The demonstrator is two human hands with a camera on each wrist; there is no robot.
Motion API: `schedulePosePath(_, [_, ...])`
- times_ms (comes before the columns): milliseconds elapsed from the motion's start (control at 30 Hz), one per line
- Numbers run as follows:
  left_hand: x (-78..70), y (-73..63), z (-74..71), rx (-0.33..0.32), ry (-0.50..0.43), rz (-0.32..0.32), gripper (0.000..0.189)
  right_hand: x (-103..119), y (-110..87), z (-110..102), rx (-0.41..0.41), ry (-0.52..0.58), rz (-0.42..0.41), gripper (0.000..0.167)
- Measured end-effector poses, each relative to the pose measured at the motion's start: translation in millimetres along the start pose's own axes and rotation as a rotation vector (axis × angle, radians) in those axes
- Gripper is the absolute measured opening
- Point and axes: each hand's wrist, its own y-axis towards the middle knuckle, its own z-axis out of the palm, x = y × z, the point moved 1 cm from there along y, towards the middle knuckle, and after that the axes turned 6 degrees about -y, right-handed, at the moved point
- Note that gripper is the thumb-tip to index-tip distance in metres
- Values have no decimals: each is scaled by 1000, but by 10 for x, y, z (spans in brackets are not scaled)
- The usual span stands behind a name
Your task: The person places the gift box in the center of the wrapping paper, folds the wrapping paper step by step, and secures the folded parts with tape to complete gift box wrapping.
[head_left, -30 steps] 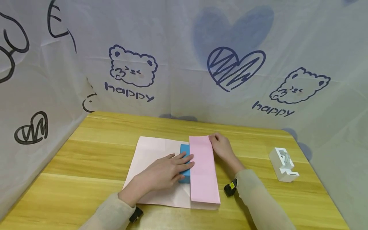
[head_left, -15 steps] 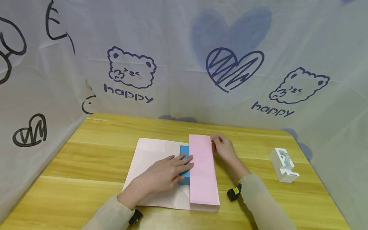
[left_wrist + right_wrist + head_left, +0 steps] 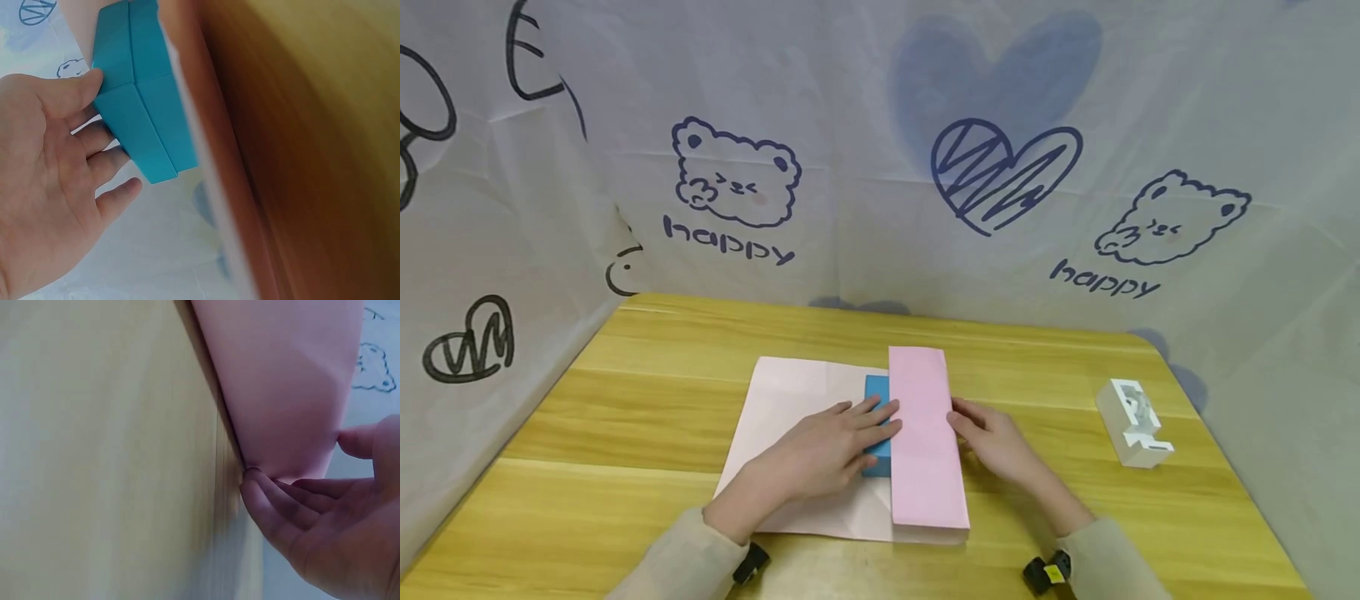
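A blue lidded box [image 3: 140, 94] lies on a sheet of wrapping paper [image 3: 793, 392], pale inside and pink outside. The paper's right part stands up along the box and folds over it as a pink flap [image 3: 928, 467]. My left hand [image 3: 820, 450] rests on the box with fingers spread, their tips on the flap's left edge; the thumb touches the box's near end. My right hand [image 3: 996, 442] is at the right side of the fold. In the right wrist view its thumb touches the upper edge and its fingertips [image 3: 251, 478] the lower edge by the table.
A white tape dispenser [image 3: 1135, 423] stands on the right part of the wooden table [image 3: 625, 417]. White cloth [image 3: 865, 200] printed with bears and hearts hangs behind and along the sides. Each wrist bears a small black camera [image 3: 1047, 573].
My right hand has slid along the fold from the flap's far corner towards me, to about mid-length. My left hand keeps its place on the box and flap.
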Motion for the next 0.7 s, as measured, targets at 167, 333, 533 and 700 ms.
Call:
schedulePosePath(167, [-4, 1, -14, -6, -3, -5, 54, 53, -224, 5, 44, -15, -54, 60])
schedulePosePath(333, [-10, 3, -17, -11, -8, -8, 54, 53, -375, 29, 76, -12, -75, 65])
schedulePosePath(533, [-13, 1, -16, -11, -10, -6, 54, 25, -418, 48, 59, -127, -215, 71])
schedulePosePath(700, [-16, 0, -17, -16, -11, 0, 53, 97, -348, 69, 4, -362, -394, 66])
